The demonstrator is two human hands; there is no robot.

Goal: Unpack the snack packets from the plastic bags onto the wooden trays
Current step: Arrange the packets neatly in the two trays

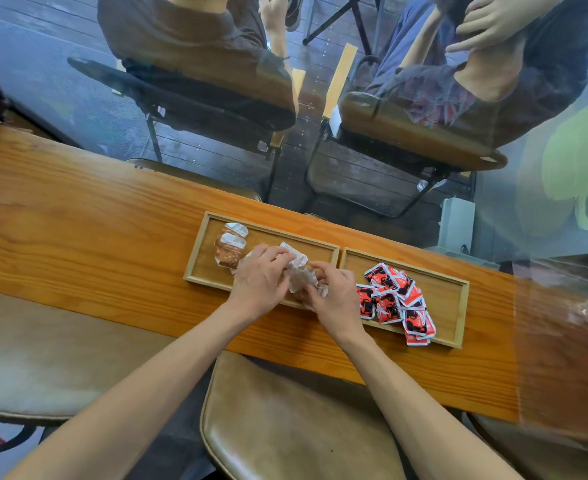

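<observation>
Two wooden trays lie end to end on the long wooden counter. The left tray (199,251) holds a few brown snack packets (231,247) with silvery tops at its far left. Over the left tray's right half, my left hand (261,278) and my right hand (334,296) both grip a bunch of clear and silvery snack packets (299,271) between them. The right tray (448,296) carries several red, white and black snack packets (396,299) piled at its left end. No plastic bag can be made out apart from the crinkled wrapping in my hands.
A brown leather stool (285,427) stands below the counter (78,216) between my arms. Behind a glass pane past the counter, two people sit on chairs (216,109). A blurred clear plastic sheet (569,306) lies over the counter's right end.
</observation>
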